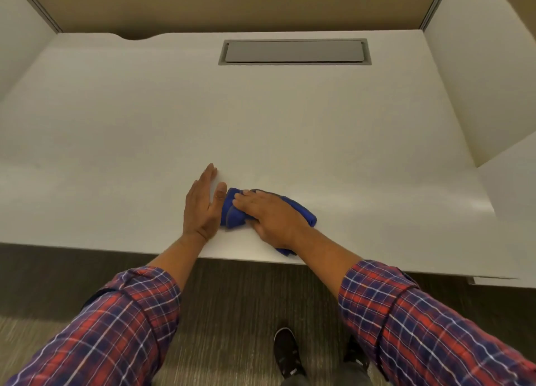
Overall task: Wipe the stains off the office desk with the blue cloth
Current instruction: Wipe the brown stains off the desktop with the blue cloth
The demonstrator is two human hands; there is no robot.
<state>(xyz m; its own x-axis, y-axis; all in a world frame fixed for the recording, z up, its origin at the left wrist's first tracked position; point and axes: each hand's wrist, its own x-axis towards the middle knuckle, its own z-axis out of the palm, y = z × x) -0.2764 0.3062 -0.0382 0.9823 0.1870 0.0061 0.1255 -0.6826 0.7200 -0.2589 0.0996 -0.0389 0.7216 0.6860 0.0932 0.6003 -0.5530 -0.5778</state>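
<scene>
The blue cloth (232, 211) lies bunched on the white office desk (261, 124), close to its front edge. My right hand (269, 214) presses down on top of the cloth, fingers spread over it, and covers most of it. My left hand (203, 203) rests flat on the desk just left of the cloth, fingers together and pointing away, thumb touching the cloth's left side. I see no distinct stains on the desk surface.
A grey cable hatch (294, 52) is set into the desk at the back. White partition walls (478, 81) enclose the desk at left, right and rear. A notch (136, 37) cuts the back edge. Carpet and a dark shoe (287, 353) show below.
</scene>
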